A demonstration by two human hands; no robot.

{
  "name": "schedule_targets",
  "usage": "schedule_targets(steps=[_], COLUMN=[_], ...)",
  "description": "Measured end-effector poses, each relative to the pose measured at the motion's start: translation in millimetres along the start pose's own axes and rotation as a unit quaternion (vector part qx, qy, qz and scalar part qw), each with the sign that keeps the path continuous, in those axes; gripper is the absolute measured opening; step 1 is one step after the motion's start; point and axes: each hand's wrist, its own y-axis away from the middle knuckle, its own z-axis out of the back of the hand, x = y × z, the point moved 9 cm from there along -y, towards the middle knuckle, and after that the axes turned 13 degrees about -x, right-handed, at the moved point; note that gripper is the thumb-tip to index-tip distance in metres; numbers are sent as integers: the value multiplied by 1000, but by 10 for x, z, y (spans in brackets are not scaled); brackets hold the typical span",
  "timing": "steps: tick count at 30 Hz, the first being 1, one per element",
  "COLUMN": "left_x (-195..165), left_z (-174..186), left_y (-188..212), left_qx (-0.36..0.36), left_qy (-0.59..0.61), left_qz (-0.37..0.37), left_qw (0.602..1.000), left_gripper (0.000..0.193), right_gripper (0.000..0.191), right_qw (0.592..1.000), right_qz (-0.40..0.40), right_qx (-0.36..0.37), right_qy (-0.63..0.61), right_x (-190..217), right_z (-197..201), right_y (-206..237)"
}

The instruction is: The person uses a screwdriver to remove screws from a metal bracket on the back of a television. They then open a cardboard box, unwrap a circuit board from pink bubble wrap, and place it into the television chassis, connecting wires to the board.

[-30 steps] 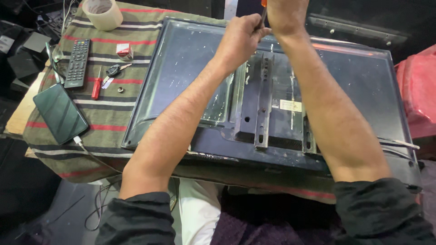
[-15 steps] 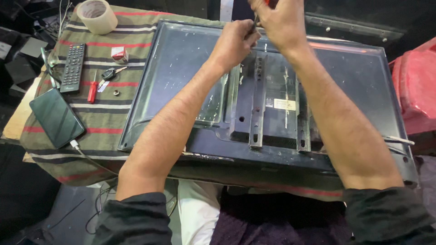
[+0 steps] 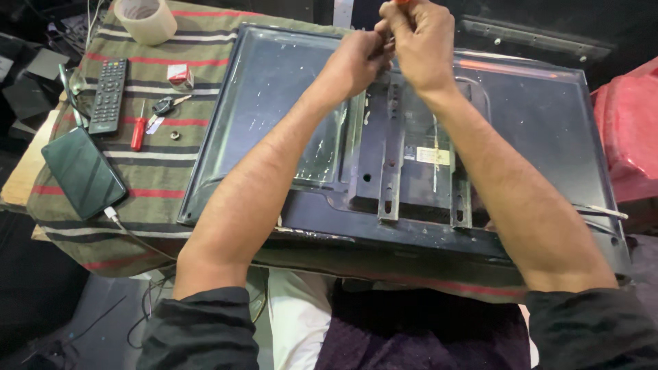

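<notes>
Flat television (image 3: pixel 288 116) lies face-down on striped cloth (image 3: pixel 164 171). Left hand (image 3: pixel 356 62) pinches at the metal bracket (image 3: pixel 387 151); right hand (image 3: pixel 421 41) is clenched around an orange-handled tool, seemingly a screwdriver. Panel: broad, stiff, fragile; lift by its edges.

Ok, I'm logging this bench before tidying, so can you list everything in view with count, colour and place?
Flat-screen set: one, black, lying back-up across the table.
Mounting bracket: one, dark metal, on the set's back.
Striped cloth: one, green with red and white stripes, under everything.
Tape roll: one, beige, far left corner.
Remote: one, black, on the cloth.
Phone: one, dark, cable plugged in, near left.
Screwdriver: one, red handle, beside the remote.
Key: one, black head.
Small box: one, red and white.
Left hand: at the bracket's top.
Right hand: its grip closed on an orange-tipped tool.
</notes>
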Motion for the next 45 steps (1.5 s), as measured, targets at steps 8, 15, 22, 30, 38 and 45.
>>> schedule_targets(steps=[8,15,22,30,38,45], left_x=[-129,-42,-21,-138,-181,-67], left_z=[181,133,173,240,251,217], left_y=[4,13,35,34,14,10], left_qx=[-70,-5,-31,-38,-39,8], left_qy=[-55,5,-26,0,-6,3], left_qz=[-2,7,81,79,40,3], left_qw=[996,1000,996,996,998,1000], left_gripper=[24,19,21,17,18,15], right_gripper=[14,12,14,10,17,18], right_qw=[999,999,999,996,997,995], right_qz=[19,12,8,41,47,65], right_qx=[-25,7,-15,-12,-21,-25], right_qy=[-39,-47,-41,-74,-55,-77], right_x=[-21,15,44,156,341,436], right_z=[33,-38,2,4,74,184], right_y=[-2,25,25,20,-46,-154])
